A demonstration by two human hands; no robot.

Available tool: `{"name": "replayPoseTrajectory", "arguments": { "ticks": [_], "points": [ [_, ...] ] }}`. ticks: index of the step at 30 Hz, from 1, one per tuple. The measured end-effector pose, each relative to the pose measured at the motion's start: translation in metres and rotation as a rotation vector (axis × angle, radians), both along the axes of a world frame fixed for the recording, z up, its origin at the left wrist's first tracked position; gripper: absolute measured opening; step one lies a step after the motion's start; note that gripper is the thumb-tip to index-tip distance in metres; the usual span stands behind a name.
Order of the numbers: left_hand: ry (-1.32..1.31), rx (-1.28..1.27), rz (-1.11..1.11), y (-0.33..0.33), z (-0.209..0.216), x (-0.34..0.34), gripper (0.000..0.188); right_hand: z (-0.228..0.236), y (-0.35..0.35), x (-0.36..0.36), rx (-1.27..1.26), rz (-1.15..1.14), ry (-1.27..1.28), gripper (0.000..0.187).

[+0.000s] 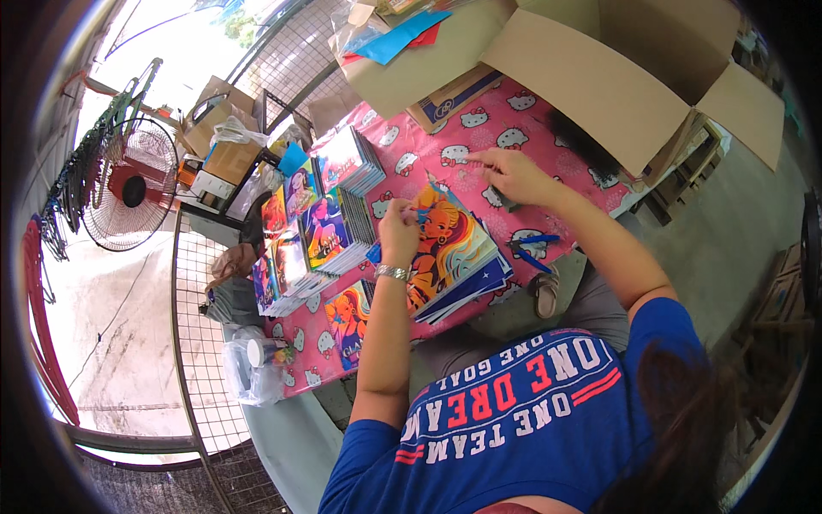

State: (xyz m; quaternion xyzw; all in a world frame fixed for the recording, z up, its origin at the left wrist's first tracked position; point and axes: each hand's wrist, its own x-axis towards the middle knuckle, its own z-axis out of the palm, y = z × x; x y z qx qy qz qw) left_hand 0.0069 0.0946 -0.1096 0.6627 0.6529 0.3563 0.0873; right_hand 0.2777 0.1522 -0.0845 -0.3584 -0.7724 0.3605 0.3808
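The pink counter (417, 146) carried one vivid orange-yellow illustrated stack (449, 248), one blue-handled tool (541, 239); whether left grip (400, 233) or right grip (516, 178) pinched was unclear.

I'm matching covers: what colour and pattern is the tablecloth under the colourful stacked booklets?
Pink tablecloth, printed with white cartoon cat faces; best seen in the head view.

Pink cat-print tablecloth (425, 142) offered passage at upper centre; stacked glossy colourful booklets (326, 233) blocked centre left, large open brown cardboard box (591, 75) upper right.
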Motion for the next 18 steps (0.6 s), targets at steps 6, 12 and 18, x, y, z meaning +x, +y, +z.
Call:
{"name": "replayPoseTrajectory", "arguments": {
  "ticks": [6,12,18],
  "points": [
    [0.253,0.176,-0.189,-0.056,0.097,0.012,0.020,0.033,-0.034,-0.004,0.100,0.130,0.145,0.025],
    [0.459,0.209,-0.199,-0.084,0.096,0.033,0.021,0.037,-0.050,-0.009,0.287,0.198,0.265,0.022],
    [0.445,0.274,-0.184,-0.084,0.091,0.034,0.020,0.048,-0.063,-0.011,0.232,0.281,0.164,0.022]
  ]
}}
